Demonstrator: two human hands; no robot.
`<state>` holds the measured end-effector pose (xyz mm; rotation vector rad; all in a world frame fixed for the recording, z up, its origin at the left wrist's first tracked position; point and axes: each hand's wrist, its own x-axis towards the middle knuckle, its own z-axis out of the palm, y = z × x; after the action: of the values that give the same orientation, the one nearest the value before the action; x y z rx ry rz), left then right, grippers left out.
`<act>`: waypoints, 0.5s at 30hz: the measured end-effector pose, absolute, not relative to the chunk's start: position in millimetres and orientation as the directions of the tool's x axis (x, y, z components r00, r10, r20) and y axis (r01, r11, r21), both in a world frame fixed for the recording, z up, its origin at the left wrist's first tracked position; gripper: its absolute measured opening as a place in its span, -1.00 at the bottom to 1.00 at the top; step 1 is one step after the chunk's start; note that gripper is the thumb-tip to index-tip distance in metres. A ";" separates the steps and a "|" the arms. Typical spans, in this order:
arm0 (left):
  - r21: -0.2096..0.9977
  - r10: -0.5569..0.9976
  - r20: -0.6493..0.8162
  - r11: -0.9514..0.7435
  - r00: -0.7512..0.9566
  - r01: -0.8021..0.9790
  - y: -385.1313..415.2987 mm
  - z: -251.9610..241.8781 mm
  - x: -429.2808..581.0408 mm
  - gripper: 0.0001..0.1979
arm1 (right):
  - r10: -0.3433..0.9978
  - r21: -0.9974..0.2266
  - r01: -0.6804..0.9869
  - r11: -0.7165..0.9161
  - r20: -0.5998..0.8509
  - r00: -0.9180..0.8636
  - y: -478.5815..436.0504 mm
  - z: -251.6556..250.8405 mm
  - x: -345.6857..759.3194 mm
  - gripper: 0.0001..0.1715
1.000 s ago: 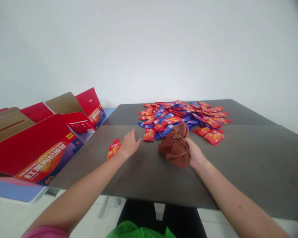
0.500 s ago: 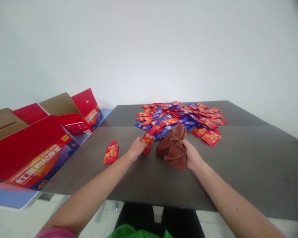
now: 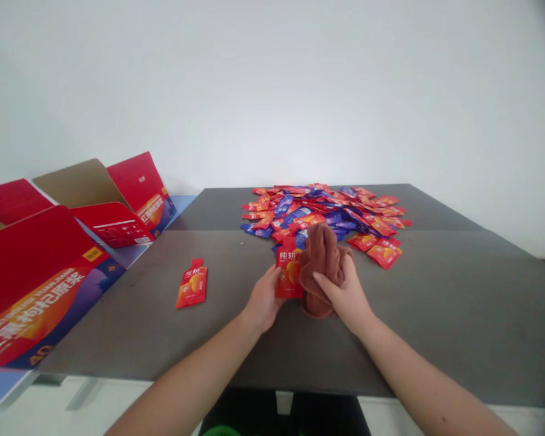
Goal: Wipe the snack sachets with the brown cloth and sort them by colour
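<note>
My left hand [image 3: 264, 298] pinches a red pouch [image 3: 287, 272] by its left edge and holds it upright, its printed face toward me. In my right hand [image 3: 349, 289] is a bunched brown cloth [image 3: 320, 257], which overlaps the pouch's right edge. Behind both hands spreads a heap of red and blue pouches [image 3: 318, 212]. One more red pouch [image 3: 192, 284] lies flat to the left of my left hand. Two red pouches sit at the heap's right front, the nearer pouch [image 3: 385, 253] partly over the other.
Open red cardboard boxes stand at the left, a near box [image 3: 31, 272] and a far box [image 3: 136, 194], on a blue-topped surface [image 3: 184, 206] beside the dark table [image 3: 436, 327]. A white wall [image 3: 272, 91] rises behind the table.
My left hand has lifted the pouch and brought it right, turned upright. The cloth in my right hand has come against the pouch. The view has shifted slightly.
</note>
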<state>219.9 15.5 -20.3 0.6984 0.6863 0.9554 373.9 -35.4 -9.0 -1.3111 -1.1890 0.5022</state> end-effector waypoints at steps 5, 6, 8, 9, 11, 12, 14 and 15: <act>0.765 0.883 -0.191 0.408 0.429 -0.499 5.9 -19.7 220.0 -0.70 | 0.906 -0.644 0.702 0.305 0.423 -0.005 -40.1 -17.1 359.1 -0.76; 0.762 0.876 -0.184 0.413 0.445 -0.499 4.6 -20.9 221.1 -0.69 | 0.908 -0.591 0.742 0.318 0.416 -0.058 -39.8 -18.7 356.8 -0.80; 0.756 0.860 -0.183 0.432 0.476 -0.491 2.8 -25.1 223.7 -0.68 | 0.909 -0.512 0.796 0.322 0.404 -0.107 -38.2 -21.4 354.1 -0.85; 0.754 0.851 -0.190 0.446 0.489 -0.483 2.4 -27.5 224.9 -0.68 | 0.909 -0.479 0.818 0.317 0.399 -0.119 -37.0 -22.5 353.6 -0.86; 0.746 0.832 -0.211 0.476 0.513 -0.466 2.4 -32.2 226.4 -0.68 | 0.911 -0.419 0.856 0.303 0.391 -0.131 -34.2 -24.1 354.0 -0.85; 0.742 0.823 -0.224 0.491 0.522 -0.456 2.7 -34.1 226.5 -0.69 | 0.913 -0.392 0.872 0.293 0.387 -0.132 -32.6 -24.7 354.8 -0.84; 0.734 0.813 -0.251 0.514 0.526 -0.444 2.9 -36.5 225.9 -0.71 | 0.917 -0.358 0.897 0.259 0.382 -0.112 -29.2 -25.7 357.7 -0.83; 0.729 0.810 -0.261 0.522 0.525 -0.442 2.7 -37.1 225.2 -0.72 | 0.919 -0.353 0.906 0.233 0.384 -0.087 -27.3 -26.0 360.3 -0.83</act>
<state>225.2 2.7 -37.1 0.6485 0.6435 0.8150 360.3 -27.3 -26.0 -1.6686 -1.9860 0.0325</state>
